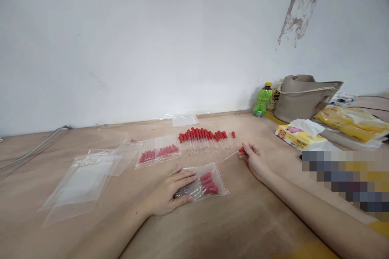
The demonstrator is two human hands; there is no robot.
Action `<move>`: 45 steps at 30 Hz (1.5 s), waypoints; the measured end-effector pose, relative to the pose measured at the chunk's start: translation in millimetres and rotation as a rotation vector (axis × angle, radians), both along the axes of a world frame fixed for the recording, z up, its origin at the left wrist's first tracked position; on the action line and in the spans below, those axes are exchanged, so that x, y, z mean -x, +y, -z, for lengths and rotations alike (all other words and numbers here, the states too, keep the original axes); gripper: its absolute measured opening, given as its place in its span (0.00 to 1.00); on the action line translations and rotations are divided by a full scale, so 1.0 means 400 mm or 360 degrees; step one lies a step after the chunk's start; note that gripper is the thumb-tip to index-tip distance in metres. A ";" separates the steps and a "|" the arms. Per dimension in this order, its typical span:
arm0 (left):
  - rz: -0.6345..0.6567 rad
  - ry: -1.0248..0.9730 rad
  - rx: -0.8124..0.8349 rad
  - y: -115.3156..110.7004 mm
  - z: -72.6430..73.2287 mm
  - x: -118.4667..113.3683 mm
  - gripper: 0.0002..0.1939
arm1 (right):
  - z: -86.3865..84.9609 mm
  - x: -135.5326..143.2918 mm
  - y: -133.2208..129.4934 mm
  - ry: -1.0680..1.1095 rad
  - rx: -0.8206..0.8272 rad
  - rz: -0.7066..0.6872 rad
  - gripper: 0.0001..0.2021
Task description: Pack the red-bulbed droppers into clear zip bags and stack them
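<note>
Under the spread fingers of my left hand (174,191) lies a clear zip bag (223,184) holding several red-bulbed droppers (209,184). The hand rests flat on the bag's left part. My right hand (253,159) pinches one dropper (241,149) by its red bulb, with the thin clear tube pointing left. Beyond the hands, many loose droppers (197,134) lie side by side in a row, bulbs toward the wall. A single dropper (233,134) lies a little apart at the row's right end.
Filled zip bags (159,153) lie left of the row, and flat clear bags (82,182) overlap farther left. At right stand a green bottle (263,100), a beige bucket bag (304,99) and a tissue pack (299,135). A grey cable (36,145) runs along the left.
</note>
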State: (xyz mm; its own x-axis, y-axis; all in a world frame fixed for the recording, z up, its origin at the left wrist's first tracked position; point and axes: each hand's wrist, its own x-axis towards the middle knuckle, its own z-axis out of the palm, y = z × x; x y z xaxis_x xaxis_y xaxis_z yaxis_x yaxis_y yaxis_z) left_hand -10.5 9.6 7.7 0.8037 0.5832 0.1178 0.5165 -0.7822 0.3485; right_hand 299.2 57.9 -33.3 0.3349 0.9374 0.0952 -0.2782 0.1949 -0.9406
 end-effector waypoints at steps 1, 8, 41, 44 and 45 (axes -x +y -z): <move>-0.0004 0.0003 -0.0001 0.000 0.000 0.000 0.25 | -0.004 0.012 -0.010 -0.0020 0.0022 -0.0042 0.17; -0.0023 -0.0042 0.0012 -0.002 0.005 0.002 0.27 | -0.019 0.071 -0.057 -0.0015 0.0108 -0.0314 0.15; -0.0061 -0.0061 0.0015 -0.010 -0.003 0.000 0.28 | -0.037 0.101 -0.085 -0.0505 0.0248 -0.0809 0.13; -0.0072 -0.0054 0.0008 -0.009 -0.001 0.000 0.28 | -0.032 0.107 -0.079 -0.0672 0.0206 -0.0895 0.15; -0.0077 -0.0047 0.0008 -0.009 -0.001 0.000 0.28 | -0.033 0.106 -0.079 -0.0693 0.0195 -0.0953 0.16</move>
